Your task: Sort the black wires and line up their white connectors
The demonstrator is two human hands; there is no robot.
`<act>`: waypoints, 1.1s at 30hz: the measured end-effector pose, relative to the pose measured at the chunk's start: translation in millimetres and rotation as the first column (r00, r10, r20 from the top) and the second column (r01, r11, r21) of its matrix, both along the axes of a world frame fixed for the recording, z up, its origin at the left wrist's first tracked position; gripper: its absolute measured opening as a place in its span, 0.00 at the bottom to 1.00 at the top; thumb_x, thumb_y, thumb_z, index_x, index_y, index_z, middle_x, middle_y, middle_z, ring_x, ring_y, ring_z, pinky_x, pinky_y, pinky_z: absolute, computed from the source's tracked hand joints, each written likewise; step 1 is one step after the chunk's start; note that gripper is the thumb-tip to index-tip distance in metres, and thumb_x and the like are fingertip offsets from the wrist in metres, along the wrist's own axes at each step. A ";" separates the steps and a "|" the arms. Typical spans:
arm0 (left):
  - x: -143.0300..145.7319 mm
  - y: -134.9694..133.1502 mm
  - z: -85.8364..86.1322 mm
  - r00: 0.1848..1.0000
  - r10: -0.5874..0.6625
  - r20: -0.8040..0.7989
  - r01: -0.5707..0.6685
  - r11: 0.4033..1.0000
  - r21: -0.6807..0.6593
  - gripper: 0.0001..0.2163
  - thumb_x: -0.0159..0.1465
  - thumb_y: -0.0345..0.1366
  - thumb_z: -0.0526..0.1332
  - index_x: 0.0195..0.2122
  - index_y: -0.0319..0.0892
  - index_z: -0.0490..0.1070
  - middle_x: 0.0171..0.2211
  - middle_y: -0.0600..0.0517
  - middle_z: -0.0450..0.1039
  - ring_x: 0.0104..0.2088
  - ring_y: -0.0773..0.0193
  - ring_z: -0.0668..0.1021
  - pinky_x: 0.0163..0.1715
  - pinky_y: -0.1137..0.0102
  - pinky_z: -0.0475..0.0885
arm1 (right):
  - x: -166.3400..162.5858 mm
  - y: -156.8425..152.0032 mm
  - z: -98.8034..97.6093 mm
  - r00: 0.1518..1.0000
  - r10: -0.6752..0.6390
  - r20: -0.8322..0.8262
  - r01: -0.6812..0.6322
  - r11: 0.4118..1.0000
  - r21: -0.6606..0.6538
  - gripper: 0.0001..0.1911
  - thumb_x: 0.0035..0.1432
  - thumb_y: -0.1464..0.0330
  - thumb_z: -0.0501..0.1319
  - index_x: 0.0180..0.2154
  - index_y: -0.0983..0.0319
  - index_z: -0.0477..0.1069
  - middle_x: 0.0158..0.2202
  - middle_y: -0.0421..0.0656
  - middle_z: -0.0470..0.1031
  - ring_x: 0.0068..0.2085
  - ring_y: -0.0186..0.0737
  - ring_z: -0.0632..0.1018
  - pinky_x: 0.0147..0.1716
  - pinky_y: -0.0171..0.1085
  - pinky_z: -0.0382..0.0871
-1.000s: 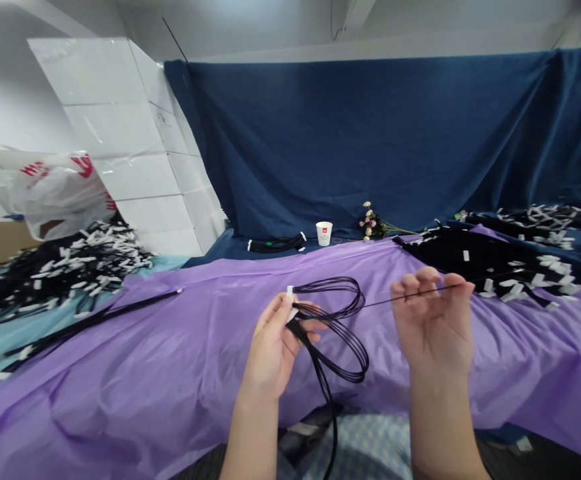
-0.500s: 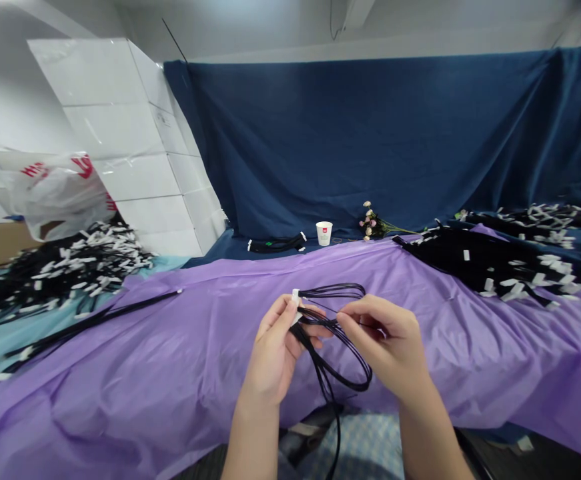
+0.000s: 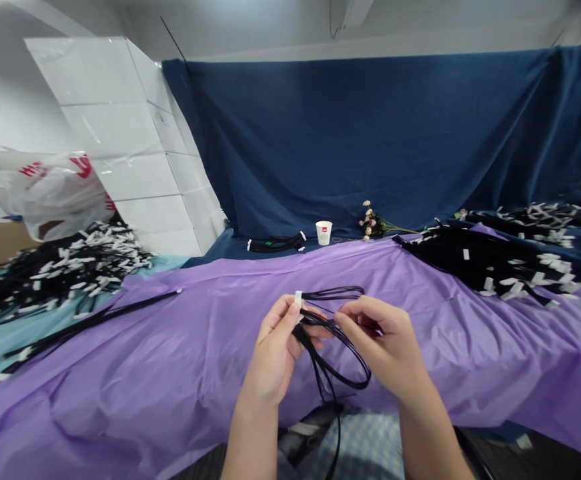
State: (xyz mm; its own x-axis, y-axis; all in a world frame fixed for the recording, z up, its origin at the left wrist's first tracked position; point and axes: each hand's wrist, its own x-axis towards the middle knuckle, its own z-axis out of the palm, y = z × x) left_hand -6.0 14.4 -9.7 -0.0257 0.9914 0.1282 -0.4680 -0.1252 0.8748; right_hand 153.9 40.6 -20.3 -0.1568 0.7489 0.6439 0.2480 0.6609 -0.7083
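While the left hand (image 3: 271, 363) clamps the black cables (image 3: 351, 383) between thumb and fingers at a white tag (image 3: 298, 299), the right hand (image 3: 385, 340) is close beside it, thumb and fingertips pinched together at the looped strands. The loops are held between both hands above the purple cloth (image 3: 170, 387), loose ends trailing below. Beyond, a paper cup (image 3: 323, 233) stands upright near some flowers (image 3: 369, 220). A cable pile (image 3: 85, 263) lies left by white boxes (image 3: 135, 173), another heap (image 3: 470, 257) right; a blue curtain (image 3: 350, 147) hangs behind.
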 end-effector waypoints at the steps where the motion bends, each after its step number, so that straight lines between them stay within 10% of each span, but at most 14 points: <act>1: 0.0 -0.2 0.0 1.000 0.004 -0.006 -0.004 1.000 0.000 0.08 0.63 0.40 0.63 0.34 0.39 0.70 0.33 0.49 0.77 0.27 0.62 0.80 0.26 0.72 0.73 | 0.2 -0.2 0.0 1.000 0.010 -0.005 -0.010 1.000 -0.018 0.08 0.62 0.68 0.61 0.30 0.61 0.74 0.24 0.37 0.69 0.24 0.30 0.65 0.24 0.32 0.57; 33: -1.3 6.2 -10.5 0.985 0.026 -0.173 -0.011 0.996 0.090 0.09 0.65 0.41 0.60 0.37 0.41 0.73 0.37 0.50 0.76 0.32 0.63 0.80 0.33 0.70 0.74 | -2.4 9.7 -5.1 0.945 0.129 -0.300 -0.231 0.914 -0.333 0.17 0.62 0.59 0.60 0.27 0.63 0.67 0.23 0.37 0.59 0.26 0.31 0.58 0.25 0.32 0.53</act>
